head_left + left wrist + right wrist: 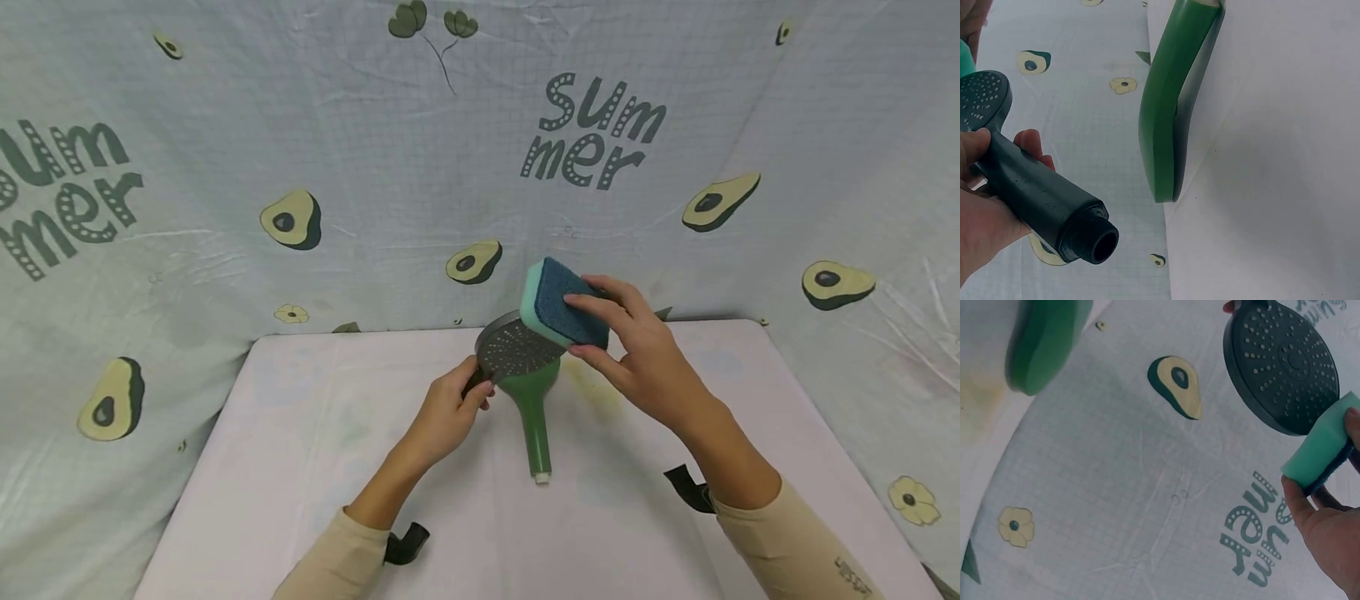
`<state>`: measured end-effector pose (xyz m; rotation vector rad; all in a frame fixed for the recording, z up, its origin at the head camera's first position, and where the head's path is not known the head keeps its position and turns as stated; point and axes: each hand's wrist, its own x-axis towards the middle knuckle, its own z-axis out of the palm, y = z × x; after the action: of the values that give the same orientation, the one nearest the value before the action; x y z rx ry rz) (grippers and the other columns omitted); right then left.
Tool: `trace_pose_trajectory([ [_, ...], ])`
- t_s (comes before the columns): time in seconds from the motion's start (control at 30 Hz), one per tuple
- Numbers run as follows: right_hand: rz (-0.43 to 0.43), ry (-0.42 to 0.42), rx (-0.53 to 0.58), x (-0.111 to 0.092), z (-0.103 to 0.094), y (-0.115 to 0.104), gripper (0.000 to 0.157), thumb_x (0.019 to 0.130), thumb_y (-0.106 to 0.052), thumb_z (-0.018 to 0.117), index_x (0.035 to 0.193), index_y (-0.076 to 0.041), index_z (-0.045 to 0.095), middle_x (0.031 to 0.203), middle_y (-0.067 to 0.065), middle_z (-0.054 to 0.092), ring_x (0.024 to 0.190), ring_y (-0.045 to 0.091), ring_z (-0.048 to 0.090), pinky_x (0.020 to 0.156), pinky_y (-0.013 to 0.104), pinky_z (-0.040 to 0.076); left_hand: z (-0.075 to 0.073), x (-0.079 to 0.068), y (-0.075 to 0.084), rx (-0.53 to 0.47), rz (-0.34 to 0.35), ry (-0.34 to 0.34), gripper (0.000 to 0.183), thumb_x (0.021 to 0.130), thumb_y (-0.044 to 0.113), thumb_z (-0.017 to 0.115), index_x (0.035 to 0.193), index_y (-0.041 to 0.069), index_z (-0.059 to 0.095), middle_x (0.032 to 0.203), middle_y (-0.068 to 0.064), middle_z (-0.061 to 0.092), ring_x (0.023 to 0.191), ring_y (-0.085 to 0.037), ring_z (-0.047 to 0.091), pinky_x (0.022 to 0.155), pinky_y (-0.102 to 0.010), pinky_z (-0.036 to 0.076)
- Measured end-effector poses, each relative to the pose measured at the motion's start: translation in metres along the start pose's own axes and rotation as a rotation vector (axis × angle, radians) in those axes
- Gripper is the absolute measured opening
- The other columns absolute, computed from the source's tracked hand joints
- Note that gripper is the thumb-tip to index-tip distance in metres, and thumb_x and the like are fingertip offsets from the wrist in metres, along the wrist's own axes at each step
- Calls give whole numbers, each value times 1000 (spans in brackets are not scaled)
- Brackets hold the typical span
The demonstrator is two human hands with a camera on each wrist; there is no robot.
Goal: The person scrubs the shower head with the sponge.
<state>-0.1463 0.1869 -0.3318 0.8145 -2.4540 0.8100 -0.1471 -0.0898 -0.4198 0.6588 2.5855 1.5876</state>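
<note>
A dark shower head (517,348) with a dotted round face is gripped near its neck by my left hand (447,408). In the left wrist view its handle (1047,197) ends in an open threaded tip. My right hand (645,354) pinches a sponge (566,307), mint green with a dark blue scouring layer. In the right wrist view the sponge's green foam (1322,440) meets the rim of the shower head's face (1285,365). Below them on the table lies a green shower head (534,417), its handle pointing toward me and its upper part partly hidden.
The table (315,467) has a pale cover with a yellowish stain (596,390) right of the green shower head. Behind it hangs a light cloth (360,167) printed with avocados and lettering. Black straps (405,544) hang at both wrists.
</note>
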Motion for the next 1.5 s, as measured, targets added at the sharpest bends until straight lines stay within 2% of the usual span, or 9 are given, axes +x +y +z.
trace_pose_trajectory([
  [0.13, 12, 21, 27, -2, 1, 2, 68, 85, -8, 85, 145, -15, 56, 155, 13, 45, 138, 32, 51, 102, 42, 53, -1, -1, 2, 0, 12, 18, 15, 108, 10, 52, 120, 6, 60, 98, -10, 67, 85, -14, 66, 70, -28, 57],
  [0.37, 142, -5, 215, -18, 8, 17, 68, 90, 0, 78, 150, -9, 46, 151, 16, 46, 136, 36, 52, 106, 56, 50, -4, -2, 4, -16, 44, 49, 17, 108, 10, 53, 121, 5, 62, 96, -5, 67, 86, -14, 66, 71, -27, 57],
  [0.5, 200, -21, 308, -29, 12, 28, 66, 95, 1, 71, 153, -9, 41, 149, 17, 48, 132, 37, 56, 110, 33, 49, -4, -2, 3, -42, 72, 63, 17, 108, 13, 54, 120, 4, 63, 97, -7, 68, 87, -16, 68, 73, -27, 59],
  [0.67, 175, -12, 340, -30, 10, 29, 64, 97, 2, 68, 154, -9, 41, 151, 17, 47, 130, 37, 57, 106, 8, 41, -4, -3, 4, -22, 101, 97, 15, 106, 14, 59, 116, 5, 66, 95, -6, 69, 85, -14, 69, 71, -26, 59],
  [0.73, 149, -4, 311, -28, 7, 26, 65, 96, 2, 69, 154, -10, 42, 152, 15, 47, 132, 34, 55, 107, 12, 44, -3, -3, 5, 5, 124, 111, 14, 105, 14, 60, 115, 5, 67, 94, -6, 69, 83, -12, 69, 68, -25, 58],
  [0.93, 85, 1, 127, -17, -5, 15, 67, 91, -2, 77, 150, -15, 51, 154, 12, 47, 135, 31, 52, 102, 51, 54, -3, -5, 7, 110, 197, 168, 33, 103, 12, 65, 134, 1, 64, 98, -8, 69, 79, -11, 63, 62, -23, 55],
  [1.1, -29, -31, -25, -10, -3, 2, 67, 87, -10, 84, 147, -19, 57, 155, 15, 43, 135, 34, 51, 91, 50, 60, -2, -5, 6, 173, 184, 204, 40, 100, 12, 69, 138, 0, 63, 103, -11, 71, 81, -13, 59, 65, -23, 53],
  [1.3, -213, -12, -194, -11, 20, -14, 62, 86, -17, 85, 143, -19, 61, 152, 24, 45, 137, 41, 48, 103, 55, 53, 2, -6, 5, 175, 62, 183, 42, 99, 14, 71, 139, 3, 64, 102, -11, 70, 78, -12, 57, 61, -21, 50],
  [1.5, -287, 52, -239, -13, 29, -16, 62, 83, -12, 87, 140, -18, 64, 148, 27, 46, 136, 45, 46, 105, 57, 51, 2, -3, 14, 162, 30, 35, 55, 97, 4, 67, 148, -6, 50, 115, -18, 66, 86, -16, 58, 68, -25, 52],
])
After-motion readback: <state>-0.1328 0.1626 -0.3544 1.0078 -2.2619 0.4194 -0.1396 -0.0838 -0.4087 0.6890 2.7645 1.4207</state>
